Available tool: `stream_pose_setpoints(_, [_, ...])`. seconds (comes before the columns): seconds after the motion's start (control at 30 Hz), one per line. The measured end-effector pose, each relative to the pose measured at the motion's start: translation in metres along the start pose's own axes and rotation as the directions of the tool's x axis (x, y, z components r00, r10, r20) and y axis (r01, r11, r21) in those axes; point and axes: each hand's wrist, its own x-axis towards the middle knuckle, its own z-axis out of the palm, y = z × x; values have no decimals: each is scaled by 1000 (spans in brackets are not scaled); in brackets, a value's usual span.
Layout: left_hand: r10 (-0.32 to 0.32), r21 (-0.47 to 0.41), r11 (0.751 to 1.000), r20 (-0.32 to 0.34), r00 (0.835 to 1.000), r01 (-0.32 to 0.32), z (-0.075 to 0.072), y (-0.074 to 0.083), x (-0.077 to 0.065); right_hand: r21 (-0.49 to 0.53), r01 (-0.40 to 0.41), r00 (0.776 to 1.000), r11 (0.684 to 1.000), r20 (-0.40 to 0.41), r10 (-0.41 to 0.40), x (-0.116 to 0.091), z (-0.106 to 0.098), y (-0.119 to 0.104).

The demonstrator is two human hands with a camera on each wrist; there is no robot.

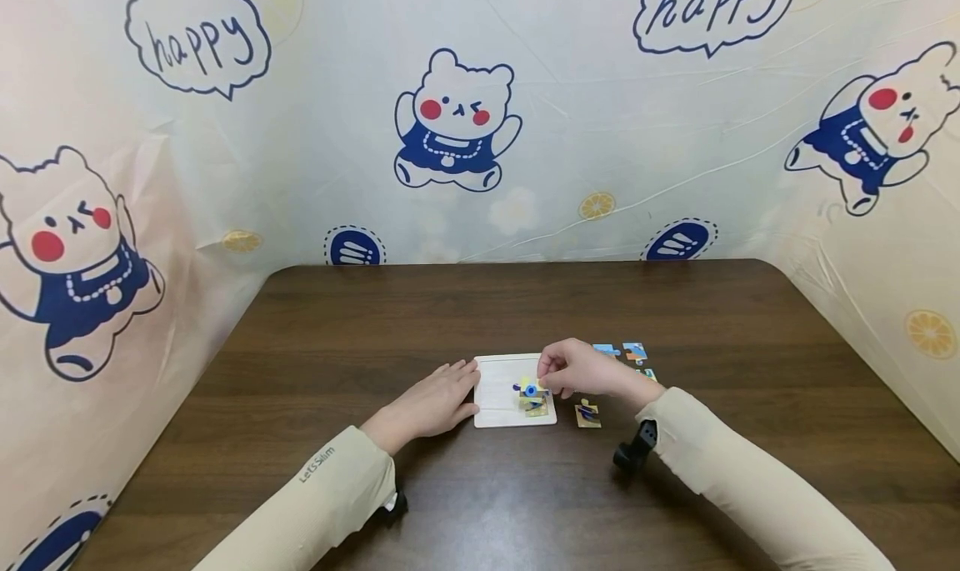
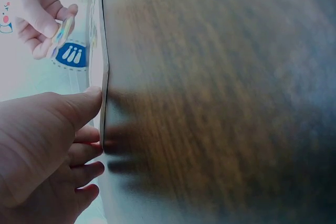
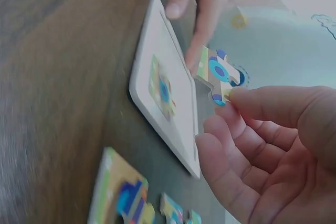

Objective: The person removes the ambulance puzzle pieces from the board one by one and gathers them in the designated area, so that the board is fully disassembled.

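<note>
A white puzzle tray (image 1: 495, 392) lies flat on the table. My left hand (image 1: 438, 400) rests at its left side, fingers fairly straight, with thumb and fingertips touching the edge. Over the tray's right part, my right hand (image 1: 581, 368) pinches a jigsaw piece (image 3: 218, 74) between thumb and fingers. That piece shows a blue ring, purple knobs and a green edge, and it is held above the tray surface. Below it, another jigsaw piece (image 3: 163, 87) lies inside the tray towards the near right corner; in the head view the held piece partly covers it.
A loose jigsaw piece (image 1: 588, 414) lies on the brown table (image 1: 480, 496) just right of the tray. Several more pieces, one a blue and orange piece (image 1: 634, 353), lie behind the right wrist, partly hidden by it. A printed curtain (image 1: 555, 137) hangs behind the table.
</note>
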Motion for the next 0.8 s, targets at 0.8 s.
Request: stream_pose_setpoints(0.8, [14,-6,1000,-14,1000,-14,2,-2,-1,-44,-96,995,994,-6,96,-41,-51,39])
